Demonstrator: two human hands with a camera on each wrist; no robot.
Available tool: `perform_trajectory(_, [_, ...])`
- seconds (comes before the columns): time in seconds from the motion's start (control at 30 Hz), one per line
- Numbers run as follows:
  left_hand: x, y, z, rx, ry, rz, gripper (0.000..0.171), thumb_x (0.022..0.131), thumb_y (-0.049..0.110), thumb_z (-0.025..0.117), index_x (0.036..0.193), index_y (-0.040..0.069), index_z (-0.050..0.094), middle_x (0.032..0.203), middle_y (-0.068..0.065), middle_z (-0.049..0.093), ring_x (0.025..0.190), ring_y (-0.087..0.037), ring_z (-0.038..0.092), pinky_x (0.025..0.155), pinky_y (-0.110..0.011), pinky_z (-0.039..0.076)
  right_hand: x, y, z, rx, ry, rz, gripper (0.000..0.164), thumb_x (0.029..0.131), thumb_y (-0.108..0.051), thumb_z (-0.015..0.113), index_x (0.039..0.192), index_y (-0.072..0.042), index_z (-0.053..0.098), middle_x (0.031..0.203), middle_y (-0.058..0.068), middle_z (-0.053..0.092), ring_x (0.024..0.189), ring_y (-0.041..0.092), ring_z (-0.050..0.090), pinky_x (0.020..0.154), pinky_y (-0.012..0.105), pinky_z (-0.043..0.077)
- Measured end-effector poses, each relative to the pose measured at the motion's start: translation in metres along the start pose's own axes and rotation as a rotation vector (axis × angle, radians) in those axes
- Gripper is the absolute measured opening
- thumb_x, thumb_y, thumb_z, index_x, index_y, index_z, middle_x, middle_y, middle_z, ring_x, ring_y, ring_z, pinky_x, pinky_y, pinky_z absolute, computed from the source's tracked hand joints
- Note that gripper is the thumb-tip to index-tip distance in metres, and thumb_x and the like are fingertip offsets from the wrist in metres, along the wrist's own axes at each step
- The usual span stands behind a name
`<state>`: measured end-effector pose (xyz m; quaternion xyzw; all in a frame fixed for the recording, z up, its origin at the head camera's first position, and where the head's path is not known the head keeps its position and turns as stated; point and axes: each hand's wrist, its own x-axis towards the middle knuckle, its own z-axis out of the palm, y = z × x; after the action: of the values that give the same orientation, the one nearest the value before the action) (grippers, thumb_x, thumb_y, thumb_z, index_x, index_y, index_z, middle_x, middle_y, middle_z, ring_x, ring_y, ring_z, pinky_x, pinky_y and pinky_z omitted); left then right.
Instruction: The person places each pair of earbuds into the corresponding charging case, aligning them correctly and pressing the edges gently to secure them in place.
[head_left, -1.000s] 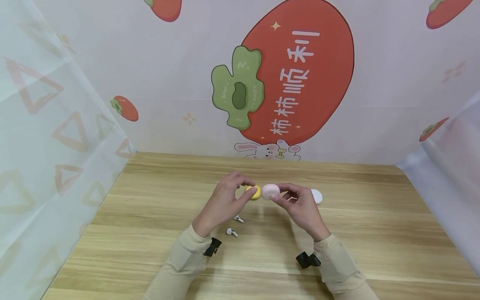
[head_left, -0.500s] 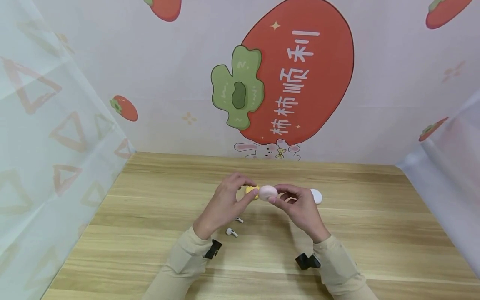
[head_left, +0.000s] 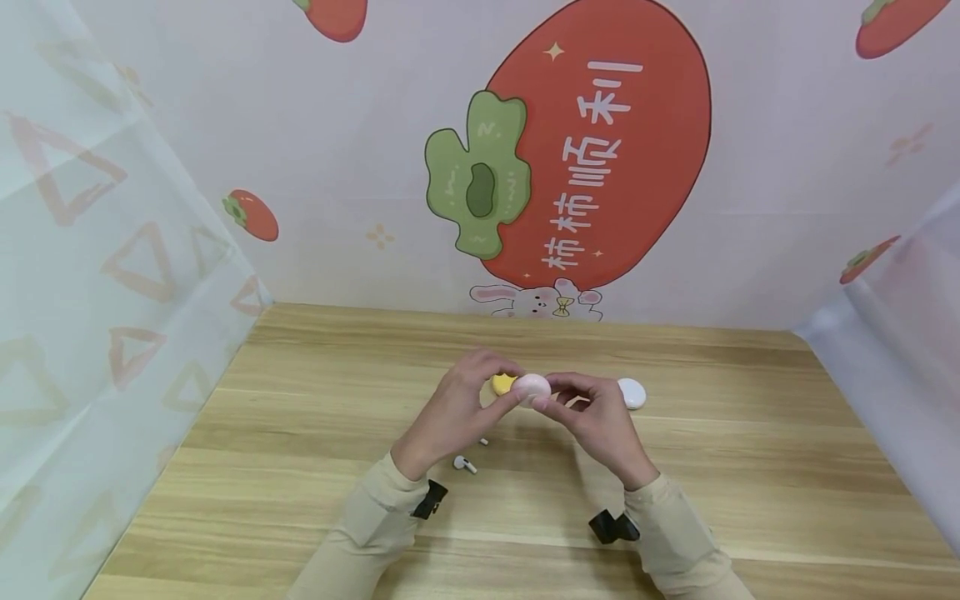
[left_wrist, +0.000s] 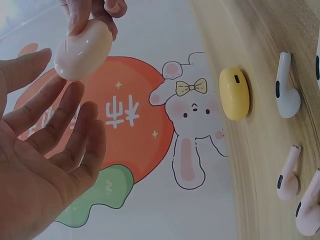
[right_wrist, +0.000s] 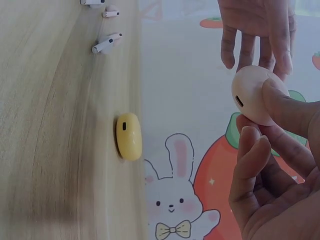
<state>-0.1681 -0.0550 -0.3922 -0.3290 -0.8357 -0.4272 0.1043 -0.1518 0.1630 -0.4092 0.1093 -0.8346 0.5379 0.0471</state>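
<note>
A pale pink earbud charging case [head_left: 531, 389] is held up over the table, its lid closed. My right hand [head_left: 603, 425] pinches it between thumb and fingers, with the thumb across the near face in the right wrist view. The small dark charging port of the pink case [right_wrist: 257, 95] shows there. From the other side, my left hand [head_left: 461, 412] reaches in, its thumb and forefinger right at the case's edge. In the left wrist view the remaining fingers of the left hand [left_wrist: 55, 145] are spread and loosely bent beneath the case.
Behind the hands, a yellow earbud case [head_left: 502, 383] rests on the wooden table [head_left: 315, 467]. A white case [head_left: 632, 393] lies right of the right hand. Loose earbuds lie nearer, including a white earbud [left_wrist: 287, 87] and a pink earbud [left_wrist: 287, 175]. A printed cloth [head_left: 360, 150] hangs behind.
The right hand has brought the pink case slightly left and down. The left hand has moved slightly right, its fingertips now at the case's edge.
</note>
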Motion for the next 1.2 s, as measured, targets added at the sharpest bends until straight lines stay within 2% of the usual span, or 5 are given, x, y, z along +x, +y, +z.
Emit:
perform_trajectory(0.23, [-0.0001, -0.0017, 0.0018, -0.010, 0.000, 0.011, 0.017, 0.095, 0.015, 0.074, 0.110, 0.008, 0.071, 0.105, 0.001, 0.069, 0.102, -0.015, 0.059, 0.092, -0.037, 0.049, 0.0002, 0.0008, 0.0014, 0.013, -0.010, -0.018, 0.025, 0.085, -0.015, 0.085, 0.107, -0.008, 0.078, 0.093, 0.002, 0.073, 0.080, 0.021, 0.064, 0.068, 0.028, 0.056])
perform_trajectory(0.5, [0.0005, -0.0027, 0.0040, -0.038, 0.008, 0.025, 0.015, 0.095, 0.012, 0.072, 0.109, 0.006, 0.071, 0.103, 0.000, 0.069, 0.100, -0.017, 0.061, 0.091, -0.038, 0.050, -0.0002, 0.0024, 0.0022, 0.016, -0.018, -0.033, 0.025, 0.084, -0.015, 0.085, 0.107, -0.008, 0.078, 0.090, 0.001, 0.072, 0.079, 0.020, 0.063, 0.065, 0.027, 0.055])
perform_trajectory(0.83, [0.0013, -0.0022, 0.0045, -0.111, 0.005, -0.006, 0.014, 0.097, 0.010, 0.070, 0.109, 0.004, 0.071, 0.102, -0.003, 0.069, 0.098, -0.017, 0.061, 0.087, -0.042, 0.052, -0.0008, 0.0021, 0.0030, 0.017, -0.013, -0.049, 0.024, 0.083, -0.013, 0.086, 0.105, -0.008, 0.079, 0.084, 0.001, 0.070, 0.076, 0.020, 0.061, 0.062, 0.026, 0.052])
perform_trajectory(1.1, [0.0009, -0.0026, 0.0020, -0.154, 0.018, -0.045, 0.015, 0.098, 0.011, 0.068, 0.111, 0.004, 0.071, 0.103, -0.002, 0.070, 0.098, -0.015, 0.064, 0.081, -0.034, 0.053, -0.0006, 0.0025, 0.0039, 0.028, -0.004, -0.061, 0.025, 0.082, -0.011, 0.086, 0.105, -0.006, 0.079, 0.081, 0.002, 0.067, 0.075, 0.018, 0.058, 0.061, 0.025, 0.052])
perform_trajectory(1.2, [0.0010, -0.0028, 0.0011, -0.165, 0.009, -0.064, 0.016, 0.100, 0.011, 0.066, 0.113, 0.004, 0.071, 0.104, -0.003, 0.070, 0.099, -0.015, 0.064, 0.084, -0.032, 0.053, -0.0009, 0.0015, 0.0040, 0.038, -0.004, -0.062, 0.025, 0.082, -0.011, 0.086, 0.106, -0.005, 0.078, 0.081, 0.003, 0.067, 0.075, 0.018, 0.058, 0.061, 0.025, 0.051])
